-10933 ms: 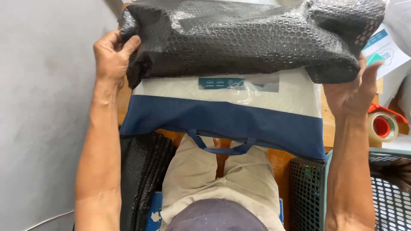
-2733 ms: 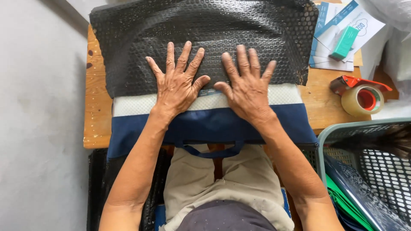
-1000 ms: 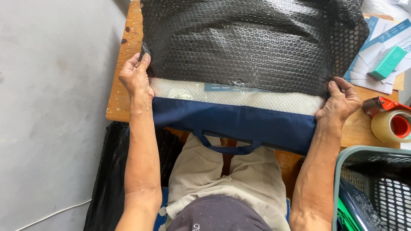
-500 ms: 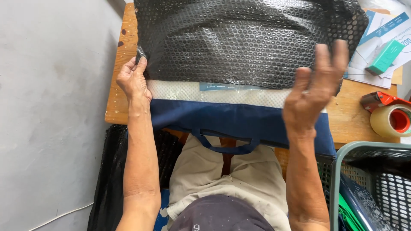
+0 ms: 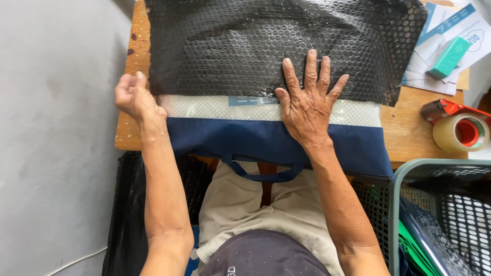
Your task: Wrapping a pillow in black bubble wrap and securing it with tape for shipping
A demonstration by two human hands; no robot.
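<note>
My right hand (image 5: 308, 105) lies flat with fingers spread across the black bubble wrap (image 5: 266, 46) and the white-and-blue bag (image 5: 266, 140) on the bench (image 5: 134, 102). My left hand (image 5: 134, 97), at nine o'clock, has its fingers curled loosely at the wrap's corner, pinching nothing I can see. The wrap covers most of the bag; its white band, blue band and handle at six o'clock are uncovered, and the tape roll (image 5: 456, 132) at three o'clock sits untouched.

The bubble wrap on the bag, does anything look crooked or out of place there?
Nothing is damaged. The black bubble wrap covers only the bag's upper part, and its lower right edge looks ragged. The right hand presses flat on it; the left hand is at the bag's left edge.
</note>
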